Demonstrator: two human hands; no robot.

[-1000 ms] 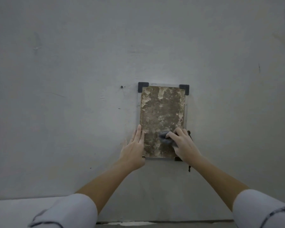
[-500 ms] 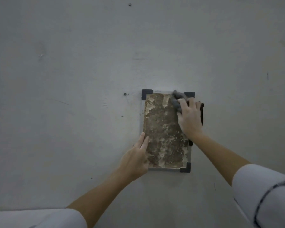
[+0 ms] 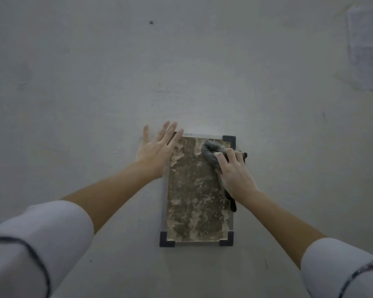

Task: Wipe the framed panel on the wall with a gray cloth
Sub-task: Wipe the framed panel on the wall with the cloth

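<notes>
Right hand [image 3: 235, 173] grips the bunched gray cloth [image 3: 210, 153], fingers curled over it, pressing it on the framed panel [image 3: 197, 190] just beside the top-right corner bracket [image 3: 229, 141]. A cloth tail hangs over the right edge. Left hand [image 3: 157, 147] lies flat, fingers spread, across the top-left corner. Bare wall [image 3: 73, 82] surrounds the frame.

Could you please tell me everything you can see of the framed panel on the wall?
The panel is an upright rectangle flat on the gray wall. Its face is mottled brown with pale flaky-looking patches inside a thin light border. Dark corner pieces show at three corners; the open left hand covers the top left one. The right hand presses a gray cloth on its upper right part, a cloth end hanging by the right edge.
</notes>
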